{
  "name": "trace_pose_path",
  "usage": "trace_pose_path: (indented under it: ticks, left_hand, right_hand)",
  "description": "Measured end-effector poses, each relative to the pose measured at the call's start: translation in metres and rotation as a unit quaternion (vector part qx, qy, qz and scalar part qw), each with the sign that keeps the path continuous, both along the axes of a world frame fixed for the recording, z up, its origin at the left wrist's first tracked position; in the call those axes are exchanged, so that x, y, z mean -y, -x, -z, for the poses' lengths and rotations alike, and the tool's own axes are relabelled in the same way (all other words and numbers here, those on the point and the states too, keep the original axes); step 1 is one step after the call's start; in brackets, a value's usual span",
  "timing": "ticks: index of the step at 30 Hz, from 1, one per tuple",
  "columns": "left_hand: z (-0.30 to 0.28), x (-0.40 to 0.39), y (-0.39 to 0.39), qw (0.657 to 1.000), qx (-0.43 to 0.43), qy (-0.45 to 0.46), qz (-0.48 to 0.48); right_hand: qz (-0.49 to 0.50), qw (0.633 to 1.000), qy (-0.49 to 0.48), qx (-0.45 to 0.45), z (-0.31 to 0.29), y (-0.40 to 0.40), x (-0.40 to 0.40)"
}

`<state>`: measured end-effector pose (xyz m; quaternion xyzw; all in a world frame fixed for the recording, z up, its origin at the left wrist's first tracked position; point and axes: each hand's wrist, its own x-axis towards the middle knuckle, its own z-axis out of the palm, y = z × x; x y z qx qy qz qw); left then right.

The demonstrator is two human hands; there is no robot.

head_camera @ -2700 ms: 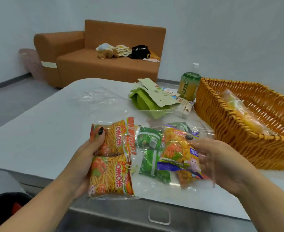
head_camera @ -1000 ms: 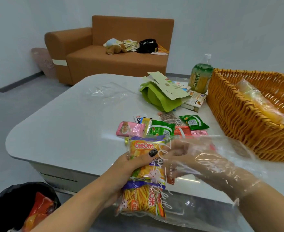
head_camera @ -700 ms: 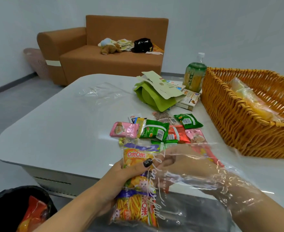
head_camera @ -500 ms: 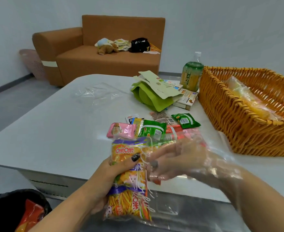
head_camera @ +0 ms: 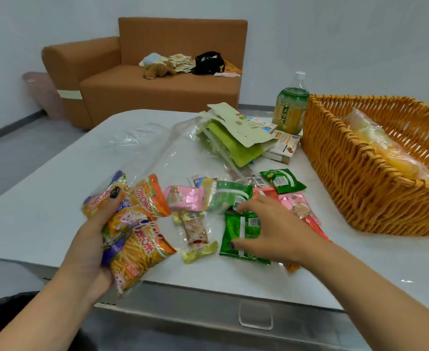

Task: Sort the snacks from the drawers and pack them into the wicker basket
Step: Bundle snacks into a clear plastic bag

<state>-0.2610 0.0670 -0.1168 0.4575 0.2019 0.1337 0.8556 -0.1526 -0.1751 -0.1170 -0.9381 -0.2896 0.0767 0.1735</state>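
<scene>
Two bare hands work over a white, round-cornered surface (head_camera: 44,206) strewn with small snack packets. The left hand (head_camera: 92,239) has its grip curled tight round a clear plastic bag of orange and purple stick-snack packets (head_camera: 135,224), thumb pressed across the top packet, the bundle held just above the near edge of the surface. The right hand (head_camera: 271,231) lies with fingers loosely spread on a flat dark-green foil packet (head_camera: 241,234); thumb and fingertips touch its edges, but I cannot tell whether they pinch it yet.

Just beyond the right hand lie a second green packet (head_camera: 230,196), a pink foil packet (head_camera: 184,197) and a smaller green packet (head_camera: 283,179), close together on the surface. A long sweet in a clear and yellow wrapper (head_camera: 195,231) lies between the two hands. Pink and red packets (head_camera: 297,206) show partly from under the right hand.

The orange wicker basket (head_camera: 355,173) stands at the right side of the surface, well apart from both hands, with a clear bag of yellow snacks (head_camera: 383,150) inside it. Beside its far corner stands a green drink bottle with a white cap (head_camera: 290,105), and next to that a torn light-green paper bag (head_camera: 233,135) lying over small boxes (head_camera: 283,146). Crumpled clear film (head_camera: 142,138) lies on the surface farther back. An orange-brown sofa (head_camera: 157,82) stands against the wall behind, with a soft toy (head_camera: 157,69) and a black bag (head_camera: 208,62) on its seat.
</scene>
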Motion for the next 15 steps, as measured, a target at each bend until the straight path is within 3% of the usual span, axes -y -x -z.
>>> trace_pose_path:
  ticks: [10, 15]
  left_hand:
    - [0.005, -0.011, 0.012, 0.999, -0.038, -0.002, 0.015]
    - [0.006, -0.010, 0.015, 0.999, -0.037, -0.010, 0.019]
  right_hand:
    - [-0.073, 0.975, 0.148, 0.149, 0.030, 0.021, -0.016]
    - [-0.090, 0.970, 0.132, 0.184, 0.036, 0.019, -0.013]
